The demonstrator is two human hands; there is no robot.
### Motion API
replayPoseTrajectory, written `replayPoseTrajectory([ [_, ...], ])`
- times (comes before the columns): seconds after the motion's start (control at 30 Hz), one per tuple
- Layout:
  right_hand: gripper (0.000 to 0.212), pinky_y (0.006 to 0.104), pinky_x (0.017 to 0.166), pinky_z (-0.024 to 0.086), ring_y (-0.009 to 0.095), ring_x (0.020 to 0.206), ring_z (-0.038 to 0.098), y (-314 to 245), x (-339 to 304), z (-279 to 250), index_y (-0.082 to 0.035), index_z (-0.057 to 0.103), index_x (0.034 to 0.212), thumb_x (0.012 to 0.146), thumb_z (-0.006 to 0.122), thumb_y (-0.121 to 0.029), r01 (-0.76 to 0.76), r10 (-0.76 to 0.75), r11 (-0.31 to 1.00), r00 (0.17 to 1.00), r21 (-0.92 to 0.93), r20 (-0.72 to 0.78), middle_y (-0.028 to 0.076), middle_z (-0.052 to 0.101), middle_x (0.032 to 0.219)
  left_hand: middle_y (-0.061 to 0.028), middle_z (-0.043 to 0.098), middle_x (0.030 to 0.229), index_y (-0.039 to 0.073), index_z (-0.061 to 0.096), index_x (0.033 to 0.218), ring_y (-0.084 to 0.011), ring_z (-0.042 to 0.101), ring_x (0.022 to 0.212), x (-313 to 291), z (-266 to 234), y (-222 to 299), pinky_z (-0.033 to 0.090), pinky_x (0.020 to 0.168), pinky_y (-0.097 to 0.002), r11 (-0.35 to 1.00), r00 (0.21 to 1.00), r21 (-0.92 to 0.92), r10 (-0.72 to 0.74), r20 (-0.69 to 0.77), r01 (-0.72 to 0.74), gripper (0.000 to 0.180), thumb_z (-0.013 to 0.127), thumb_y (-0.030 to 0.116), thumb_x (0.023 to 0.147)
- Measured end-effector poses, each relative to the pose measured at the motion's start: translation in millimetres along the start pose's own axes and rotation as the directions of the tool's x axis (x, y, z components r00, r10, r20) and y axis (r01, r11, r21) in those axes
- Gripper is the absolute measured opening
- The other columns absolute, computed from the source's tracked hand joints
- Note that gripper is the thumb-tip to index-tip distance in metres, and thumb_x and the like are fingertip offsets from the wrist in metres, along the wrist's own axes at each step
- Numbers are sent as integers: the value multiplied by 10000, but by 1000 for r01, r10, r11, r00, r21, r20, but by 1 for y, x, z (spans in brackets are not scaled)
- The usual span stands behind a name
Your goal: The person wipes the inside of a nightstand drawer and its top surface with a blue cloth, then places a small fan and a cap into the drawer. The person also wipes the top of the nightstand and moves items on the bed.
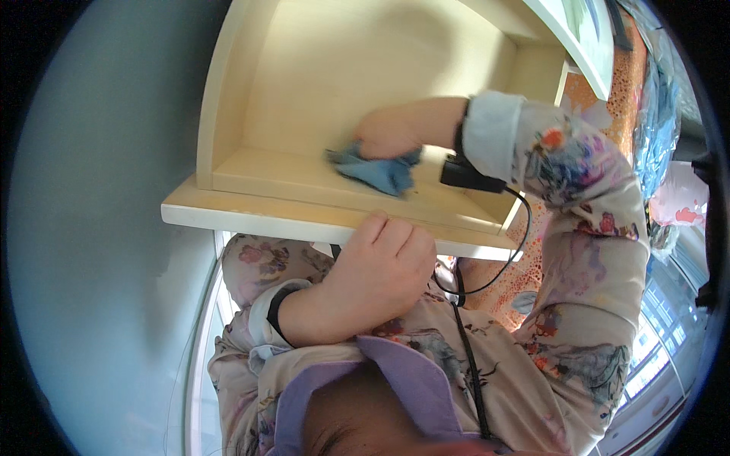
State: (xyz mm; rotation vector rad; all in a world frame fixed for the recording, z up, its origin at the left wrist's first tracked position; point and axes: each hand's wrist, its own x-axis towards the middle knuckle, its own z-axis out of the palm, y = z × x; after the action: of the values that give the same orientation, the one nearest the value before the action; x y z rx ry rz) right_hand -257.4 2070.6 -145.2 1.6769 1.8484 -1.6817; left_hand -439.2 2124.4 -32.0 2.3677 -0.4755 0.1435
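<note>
A pale wooden drawer [319,83] stands pulled out before me, its bottom and side walls bare. Inside it, my right hand [391,131] presses a crumpled blue cloth [374,173] near the inner side of the front panel; hand and cloth are slightly blurred. The fingers are bunched on the cloth and partly hidden. My left hand [380,266] is curled over the top edge of the white-faced drawer front [262,224], close to my body. Its fingertips bend over the rim, and the thumb is out of sight.
A black box [470,176] at my right wrist trails a thin black cable [528,228]. A smooth grey-blue surface [106,213] fills the left. At right lie an orange speckled surface [622,106], blue plastic-wrapped stuff [660,129] and a pink bag [677,199]. A white-edged panel [589,53] juts in at upper right.
</note>
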Motion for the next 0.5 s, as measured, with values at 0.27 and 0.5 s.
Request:
replayPoseTrajectory([
  [0.27,332,397,794,454,275,894,595,-35,64,-65,12,602,1042,828,443,-186,110,105,842,927,528,-361,174,643,977,-56,479,813,20,605,872,-221,484,781,2,-1,-2,416,740,-365,1000,1000,-12,20,22,-19,267,556,173,659],
  [0.5,496,288,782,476,118,874,571,-26,13,-43,26,498,1277,804,504,-123,452,-60,38,891,891,-450,67,627,1035,-53,502,846,43,614,853,-227,490,818,-2,1,3,417,764,-382,1000,998,29,0,58,-2,255,562,200,659],
])
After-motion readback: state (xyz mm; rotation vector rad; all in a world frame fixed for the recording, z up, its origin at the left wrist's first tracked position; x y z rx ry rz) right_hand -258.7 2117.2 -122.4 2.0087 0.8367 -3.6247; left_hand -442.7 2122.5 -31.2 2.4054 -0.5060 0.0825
